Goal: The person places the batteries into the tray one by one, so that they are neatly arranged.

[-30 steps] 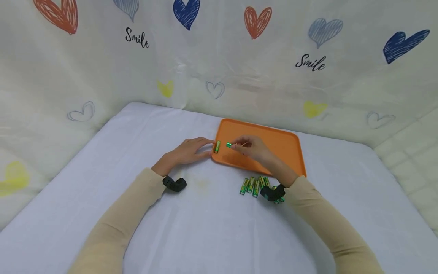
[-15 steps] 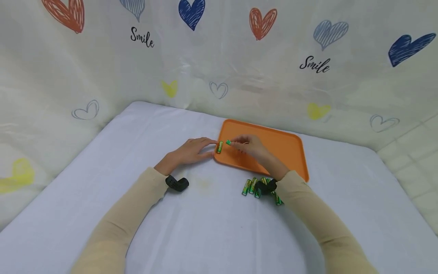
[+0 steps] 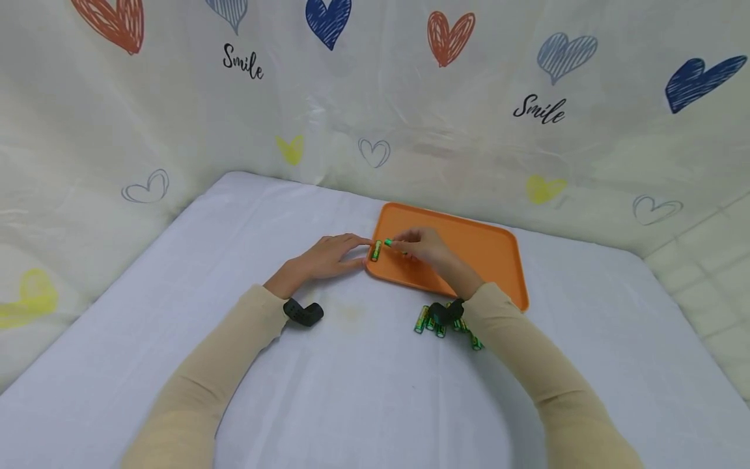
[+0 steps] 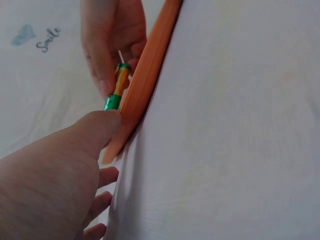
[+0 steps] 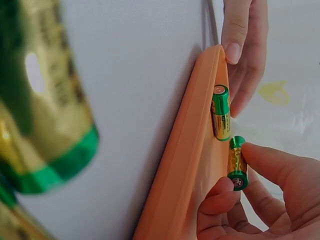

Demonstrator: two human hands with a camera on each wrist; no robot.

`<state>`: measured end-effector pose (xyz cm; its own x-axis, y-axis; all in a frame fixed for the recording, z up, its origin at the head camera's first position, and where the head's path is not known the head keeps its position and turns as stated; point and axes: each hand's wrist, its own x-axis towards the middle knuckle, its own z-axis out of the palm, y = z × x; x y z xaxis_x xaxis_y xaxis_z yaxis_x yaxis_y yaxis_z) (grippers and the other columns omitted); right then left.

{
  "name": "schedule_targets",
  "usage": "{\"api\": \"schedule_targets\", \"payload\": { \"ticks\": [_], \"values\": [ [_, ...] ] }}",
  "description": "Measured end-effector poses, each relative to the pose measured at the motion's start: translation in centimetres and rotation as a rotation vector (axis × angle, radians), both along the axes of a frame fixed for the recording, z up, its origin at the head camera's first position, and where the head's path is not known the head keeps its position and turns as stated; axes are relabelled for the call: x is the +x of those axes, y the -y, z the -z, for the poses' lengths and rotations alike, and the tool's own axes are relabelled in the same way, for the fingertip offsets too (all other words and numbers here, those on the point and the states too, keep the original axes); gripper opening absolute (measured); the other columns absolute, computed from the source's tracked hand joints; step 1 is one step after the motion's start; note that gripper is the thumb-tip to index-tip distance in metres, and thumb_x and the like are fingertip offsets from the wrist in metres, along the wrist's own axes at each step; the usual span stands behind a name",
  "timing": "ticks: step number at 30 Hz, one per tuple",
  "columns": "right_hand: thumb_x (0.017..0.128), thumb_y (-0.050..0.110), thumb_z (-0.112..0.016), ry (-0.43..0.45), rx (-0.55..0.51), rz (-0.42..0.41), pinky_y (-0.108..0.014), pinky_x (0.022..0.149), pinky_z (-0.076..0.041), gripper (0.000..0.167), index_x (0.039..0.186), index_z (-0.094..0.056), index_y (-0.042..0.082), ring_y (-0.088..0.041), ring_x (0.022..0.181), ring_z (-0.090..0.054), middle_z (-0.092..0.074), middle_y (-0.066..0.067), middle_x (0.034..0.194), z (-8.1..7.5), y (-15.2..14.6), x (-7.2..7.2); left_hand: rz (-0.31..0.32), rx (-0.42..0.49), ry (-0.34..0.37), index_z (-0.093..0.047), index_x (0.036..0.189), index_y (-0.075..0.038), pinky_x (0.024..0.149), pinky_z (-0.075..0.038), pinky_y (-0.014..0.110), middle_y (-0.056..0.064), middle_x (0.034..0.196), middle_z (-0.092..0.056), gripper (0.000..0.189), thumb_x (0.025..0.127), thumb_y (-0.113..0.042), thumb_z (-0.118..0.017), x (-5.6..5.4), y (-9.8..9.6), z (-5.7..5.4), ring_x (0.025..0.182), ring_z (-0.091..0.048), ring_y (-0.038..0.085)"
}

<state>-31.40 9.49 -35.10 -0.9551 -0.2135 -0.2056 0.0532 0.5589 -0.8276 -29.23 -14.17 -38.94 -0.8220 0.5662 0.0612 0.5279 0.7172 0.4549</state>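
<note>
A person's right hand (image 3: pixel 424 249) pinches a green-and-gold cylindrical battery (image 5: pixel 238 162) between thumb and curled fingers, holding it over the left end of a shallow, rectangular orange tray (image 3: pixel 474 241) with rounded corners, just beside a matching green-and-gold battery (image 3: pixel 376 251) that lies in the tray along its left rim. The left hand (image 3: pixel 331 257), its thumb and forefinger spread wide, touches that same rim from outside. Nearer the person, a loose cluster of green-and-gold batteries (image 3: pixel 422 319) lies on the white cloth (image 3: pixel 340 391), partly hidden beneath the right wrist.
</note>
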Motion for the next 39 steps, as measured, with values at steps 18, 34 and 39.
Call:
{"api": "schedule_targets", "payload": {
  "ticks": [18, 34, 39],
  "values": [
    [0.095, 0.013, -0.065, 0.028, 0.006, 0.006, -0.021, 0.064, -0.047, 0.026, 0.117, -0.065, -0.002, -0.013, 0.072, -0.057, -0.063, -0.009, 0.101, -0.18, 0.43, 0.0, -0.005, -0.001, -0.008, -0.042, 0.148, -0.019, 0.111, -0.027, 0.05, 0.003, 0.148, -0.045, 0.054, 0.101, -0.043, -0.051, -0.09, -0.03, 0.04, 0.139, -0.037, 0.02],
    [0.098, 0.017, -0.061, 0.076, 0.025, -0.139, -0.022, 0.069, -0.05, 0.031, 0.125, -0.062, 0.001, -0.018, 0.078, -0.058, -0.064, -0.013, 0.107, -0.62, 0.02, 0.57, -0.009, 0.016, 0.014, -0.042, 0.148, -0.019, 0.111, -0.026, 0.05, 0.003, 0.148, -0.045, 0.053, 0.101, -0.041, -0.051, 0.08, -0.18, -0.15, 0.14, -0.036, 0.02],
    [0.098, 0.015, -0.059, 0.074, 0.022, -0.177, -0.022, 0.071, -0.05, 0.031, 0.126, -0.061, 0.0, -0.019, 0.082, -0.059, -0.061, -0.015, 0.12, -0.6, 0.16, 0.73, -0.003, 0.023, 0.003, -0.043, 0.148, -0.02, 0.11, -0.026, 0.05, 0.003, 0.147, -0.046, 0.052, 0.101, -0.041, -0.051, 0.05, -0.12, -0.04, 0.139, -0.037, 0.02]
  ]
}}
